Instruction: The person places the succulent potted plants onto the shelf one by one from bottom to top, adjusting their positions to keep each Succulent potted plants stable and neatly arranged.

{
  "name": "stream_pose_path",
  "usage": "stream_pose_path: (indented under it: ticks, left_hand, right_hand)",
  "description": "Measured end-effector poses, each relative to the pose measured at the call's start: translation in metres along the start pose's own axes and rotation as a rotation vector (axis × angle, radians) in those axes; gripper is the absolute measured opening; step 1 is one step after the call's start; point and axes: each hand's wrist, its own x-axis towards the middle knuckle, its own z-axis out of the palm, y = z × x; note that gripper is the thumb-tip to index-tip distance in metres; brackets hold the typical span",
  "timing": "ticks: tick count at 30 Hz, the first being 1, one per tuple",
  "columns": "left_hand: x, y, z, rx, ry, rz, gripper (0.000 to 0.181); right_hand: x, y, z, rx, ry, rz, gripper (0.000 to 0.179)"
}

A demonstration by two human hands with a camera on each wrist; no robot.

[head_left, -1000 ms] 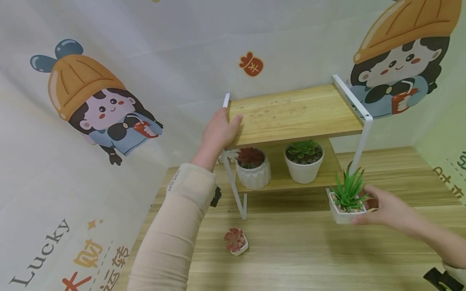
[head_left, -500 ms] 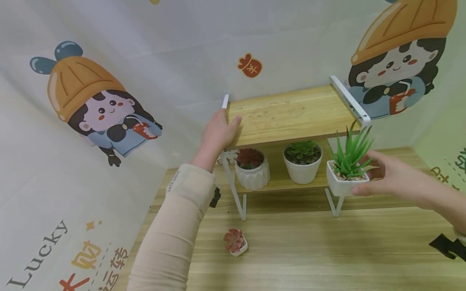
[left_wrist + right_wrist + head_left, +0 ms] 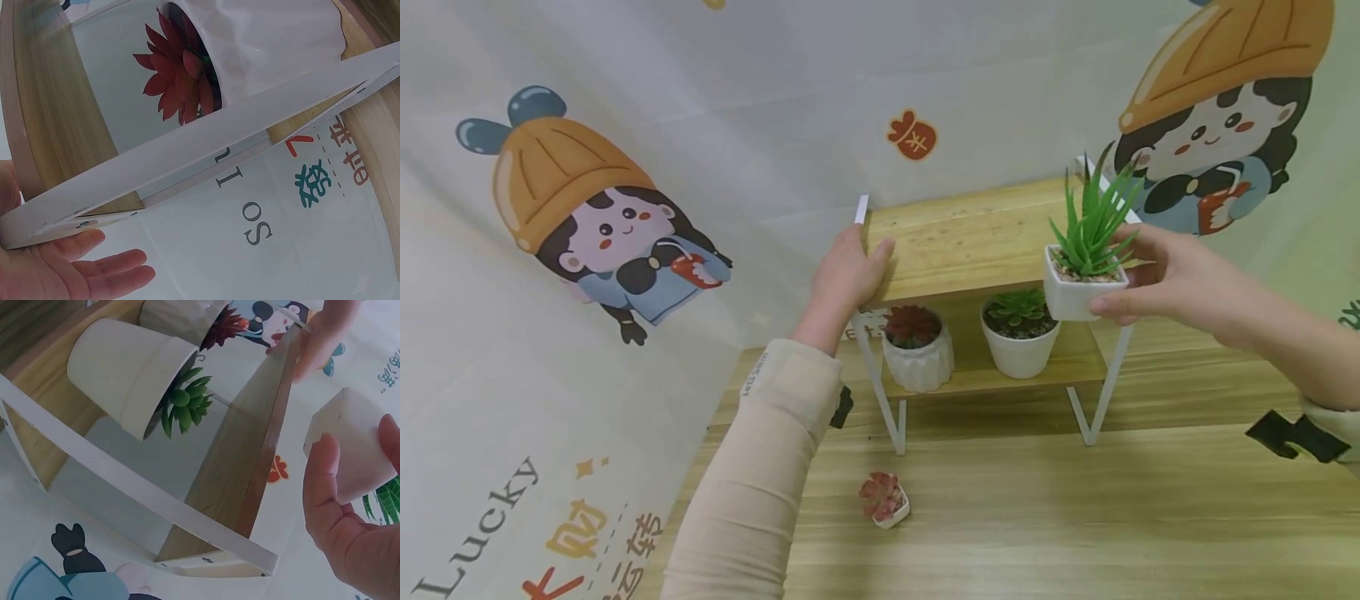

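Observation:
My right hand pinches a small white square pot with a spiky green aloe plant. It is raised at the right front of a two-tier wooden shelf rack, overlapping the top board in the head view. In the right wrist view, thumb and fingers grip the pot from opposite sides. My left hand holds the top board's left end, thumb above; its straight fingers lie outside the white frame. A red succulent in a ribbed white pot and a green succulent stand on the lower tier.
A tiny red succulent in a small white pot stands on the wooden table in front of the rack. White metal legs support the rack at both ends. Behind it hangs a printed cloth with cartoon figures.
My right hand has lifted the aloe pot from below the lower tier up to the top board's height, moving slightly left. The left hand has stayed on the rack.

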Motion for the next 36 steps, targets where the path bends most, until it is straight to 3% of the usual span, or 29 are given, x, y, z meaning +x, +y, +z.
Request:
stream_pose_path:
  ticks: [14, 36]
  left_hand:
    - [0.0, 0.0, 0.001, -0.007, 0.002, 0.008, 0.065]
    - [0.001, 0.0, 0.001, -0.023, -0.003, 0.0, 0.066]
  right_hand:
    - [0.031, -0.01, -0.009, -0.127, 0.006, 0.05, 0.081]
    - [0.044, -0.012, -0.008, -0.191, -0.022, 0.034, 0.068]
